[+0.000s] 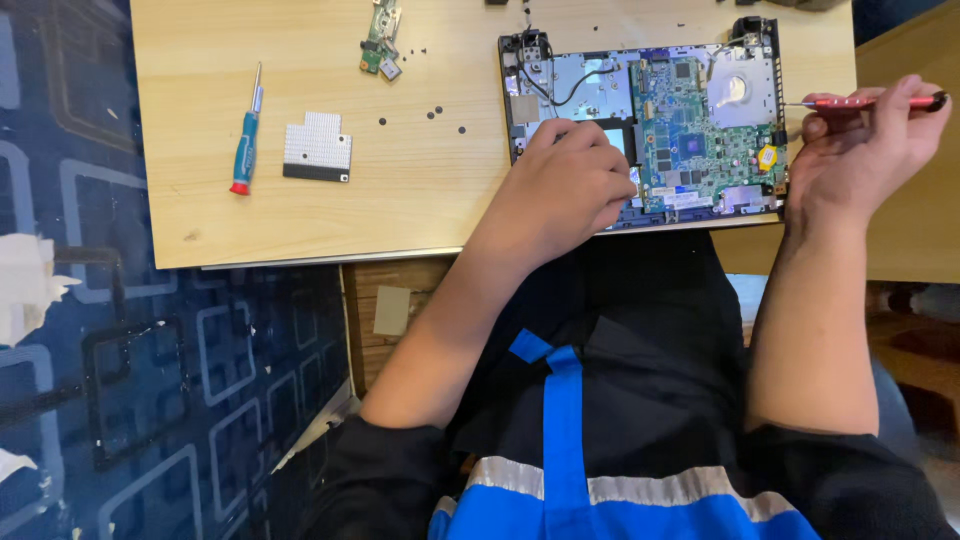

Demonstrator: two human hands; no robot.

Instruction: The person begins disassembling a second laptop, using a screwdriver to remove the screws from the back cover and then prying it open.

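Mid-teardown of an opened laptop (640,125): left hand (575,180) curled, fingertips pressed on a part beside the green board (700,130), grip hidden. Right hand (860,140) pinching a red screwdriver (870,101), tip just off the laptop's edge. Probably next: bring tip to a screw by the left fingers, aimed squarely.

Two hands: left (575,180) at 12 o'clock from the body, right (862,140) at 2.

One opened laptop (690,130), at 1 o'clock.

Two screwdrivers: red (870,101), at 2 o'clock; teal (247,135), at 10.

One white grid part (318,146), at 10 o'clock.

One small green board (381,38), at 11 o'clock.

Loose screws (437,111), about eight dark dots, 11 to 12 o'clock; exact count unclear.

One table (420,200).
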